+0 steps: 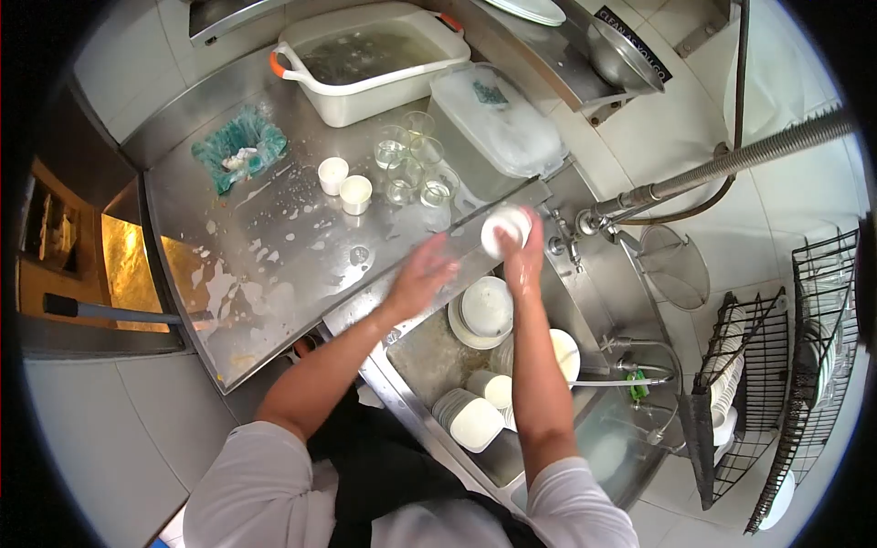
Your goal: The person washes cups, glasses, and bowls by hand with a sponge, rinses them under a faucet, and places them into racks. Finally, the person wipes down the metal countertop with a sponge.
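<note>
My right hand grips a small white round dish, a cup or bowl, above the sink's upper edge. Blur hides its exact shape. To its left, my left hand hovers near the counter edge, fingers apart and holding nothing, slightly smeared. Below my hands, the sink contains stacked white round plates and a stack of squarish white dishes. Two small white cups stand on the counter beside several clear glasses.
On the metal counter are a teal plastic bag, a white tub of murky water and a clear foamy container. A sprayer hose and faucet project from the wall. Wire racks hold dishes at right.
</note>
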The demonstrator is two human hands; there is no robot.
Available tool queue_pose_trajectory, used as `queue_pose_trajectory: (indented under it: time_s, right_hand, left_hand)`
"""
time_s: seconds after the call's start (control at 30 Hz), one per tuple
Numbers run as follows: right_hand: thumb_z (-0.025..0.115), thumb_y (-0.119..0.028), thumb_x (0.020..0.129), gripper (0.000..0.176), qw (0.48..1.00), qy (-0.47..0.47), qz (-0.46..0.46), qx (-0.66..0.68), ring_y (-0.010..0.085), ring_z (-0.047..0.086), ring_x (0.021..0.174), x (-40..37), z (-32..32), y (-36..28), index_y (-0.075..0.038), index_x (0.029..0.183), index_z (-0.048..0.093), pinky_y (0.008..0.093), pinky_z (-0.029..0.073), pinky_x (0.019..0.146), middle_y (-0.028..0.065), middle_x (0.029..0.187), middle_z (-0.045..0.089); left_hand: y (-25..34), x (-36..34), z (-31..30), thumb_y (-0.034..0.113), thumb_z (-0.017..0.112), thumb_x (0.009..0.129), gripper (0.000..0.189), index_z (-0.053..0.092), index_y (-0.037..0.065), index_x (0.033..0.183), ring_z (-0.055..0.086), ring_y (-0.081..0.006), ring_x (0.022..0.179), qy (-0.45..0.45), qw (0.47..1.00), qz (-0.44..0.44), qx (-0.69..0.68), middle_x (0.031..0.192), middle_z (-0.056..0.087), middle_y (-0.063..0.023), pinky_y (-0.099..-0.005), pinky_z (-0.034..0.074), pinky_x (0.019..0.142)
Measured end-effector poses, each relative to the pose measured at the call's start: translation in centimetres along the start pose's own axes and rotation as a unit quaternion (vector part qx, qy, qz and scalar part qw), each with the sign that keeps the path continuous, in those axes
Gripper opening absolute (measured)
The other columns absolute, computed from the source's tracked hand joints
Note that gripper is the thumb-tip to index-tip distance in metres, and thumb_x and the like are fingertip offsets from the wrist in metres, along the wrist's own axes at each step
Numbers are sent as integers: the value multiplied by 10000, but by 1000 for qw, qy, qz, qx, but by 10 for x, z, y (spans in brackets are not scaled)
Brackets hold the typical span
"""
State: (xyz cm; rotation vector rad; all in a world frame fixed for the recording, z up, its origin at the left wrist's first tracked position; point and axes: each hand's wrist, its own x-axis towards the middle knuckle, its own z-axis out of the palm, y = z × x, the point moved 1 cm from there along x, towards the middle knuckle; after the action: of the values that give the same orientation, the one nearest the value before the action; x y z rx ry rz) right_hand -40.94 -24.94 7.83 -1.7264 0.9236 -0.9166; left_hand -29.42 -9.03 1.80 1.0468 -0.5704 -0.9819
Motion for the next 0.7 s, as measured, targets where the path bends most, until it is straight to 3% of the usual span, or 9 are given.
queue_pose_trajectory:
  time_s: [0.07, 0.13, 0.27, 0.3, 0.4, 0.47, 0.53, 0.6, 0.7]
  right_hand:
    - [702, -78, 795, 602, 990, 51, -107, -76, 306, 540, 1177, 57, 10, -13, -18, 1345, 463, 391, 422, 1008, 191, 1236, 564]
    - [701, -91, 782, 600, 969, 105, -127, -182, 377, 520, 1172, 101, 23, -29, -17, 1330, 468, 435, 419, 1005, 229, 1221, 555]
    - [669, -103, 787, 571, 926, 134, -168, -311, 419, 518, 1117, 162, 45, -28, -34, 1322, 481, 465, 427, 985, 246, 1182, 560]
    - [638, -109, 795, 559, 927, 88, -112, -346, 424, 520, 1105, 176, 47, -24, -38, 1326, 478, 462, 424, 988, 245, 1203, 556]
    - [567, -141, 811, 500, 907, 50, -9, -419, 386, 526, 1151, 200, 58, -13, -51, 1300, 520, 439, 425, 994, 227, 1230, 573]
    - [566, -165, 805, 465, 807, -123, -18, -578, 330, 537, 1193, 212, 61, -9, -41, 1253, 571, 432, 454, 967, 233, 1234, 589]
    - [637, -268, 820, 442, 851, -56, 6, -522, 295, 580, 1161, 246, 60, 39, -34, 1194, 621, 432, 478, 925, 249, 1177, 624]
    - [699, -392, 817, 538, 956, 116, 72, -259, 338, 616, 1083, 263, 58, 52, -10, 1187, 613, 436, 483, 906, 247, 1119, 646]
    - [734, -469, 794, 618, 940, 145, 1, -310, 380, 629, 1006, 274, 62, 39, 4, 1171, 606, 434, 484, 895, 236, 1033, 664]
  left_hand:
    - [4, 9, -69, 198, 724, 861, 550, 504, 48, 1342, 531, -323, 1180, 110, 948, 114, 275, 1325, 507, -180, -405, 458, 959]
    - [16, 11, -133, 196, 713, 848, 490, 541, 40, 1280, 516, -340, 1177, 201, 842, 144, 480, 1259, 541, -178, -451, 409, 1012]
    - [29, 8, -205, 280, 661, 869, 543, 513, 38, 1332, 350, -390, 1338, 215, 743, 56, 632, 1406, 431, -223, -511, 243, 1127]
    - [27, 10, -214, 324, 634, 885, 565, 501, 38, 1354, 283, -402, 1389, 215, 699, 5, 682, 1460, 379, -236, -524, 189, 1152]
    - [21, 7, -224, 378, 594, 898, 620, 467, 37, 1400, 194, -438, 1427, 189, 668, 47, 718, 1530, 271, -252, -553, 166, 1158]
    - [23, 8, -225, 369, 596, 899, 623, 459, 26, 1400, 205, -447, 1418, 185, 673, 54, 714, 1514, 287, -264, -562, 167, 1153]
    - [27, 8, -224, 360, 598, 899, 627, 451, 15, 1401, 217, -455, 1409, 182, 678, 61, 709, 1497, 303, -277, -570, 169, 1147]
    - [29, 10, -225, 361, 596, 900, 633, 447, 8, 1403, 214, -455, 1411, 176, 681, 60, 708, 1503, 292, -275, -568, 165, 1149]
    - [32, 11, -223, 362, 594, 900, 635, 445, 10, 1406, 207, -455, 1415, 177, 687, 31, 704, 1508, 286, -272, -564, 160, 1151]
